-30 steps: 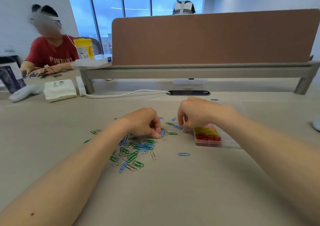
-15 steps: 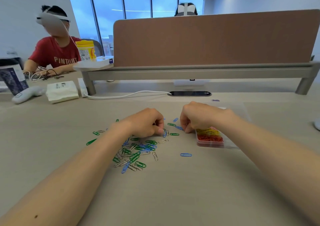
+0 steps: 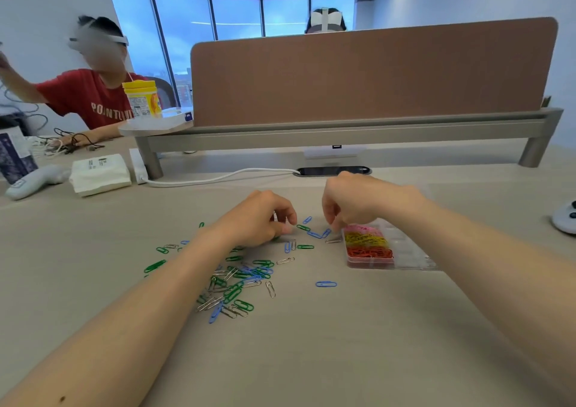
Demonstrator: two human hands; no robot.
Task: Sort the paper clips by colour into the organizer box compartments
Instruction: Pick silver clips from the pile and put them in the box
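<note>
Loose green, blue and silver paper clips (image 3: 240,282) lie in a pile on the desk, and one blue clip (image 3: 325,284) lies apart to the right. The clear organizer box (image 3: 411,250) holds pink clips (image 3: 361,229), yellow clips (image 3: 367,239) and red clips (image 3: 371,253) in its left compartments. My left hand (image 3: 261,219) is curled at the far edge of the pile, and a silver clip glints between its fingers. My right hand (image 3: 352,200) hovers by the box's left edge with curled fingertips pointing down over two blue clips (image 3: 319,234). What it pinches, if anything, is hidden.
A white cable (image 3: 218,177) and a black desk slot (image 3: 333,170) lie behind my hands, under the brown divider (image 3: 374,73). A white packet (image 3: 99,172) and a controller (image 3: 34,182) are at the far left. A person in a red shirt (image 3: 84,98) sits there.
My right hand has lifted a little off the desk and its fingers have loosened. The pink compartment now shows. My left hand has stayed at the pile's far edge.
</note>
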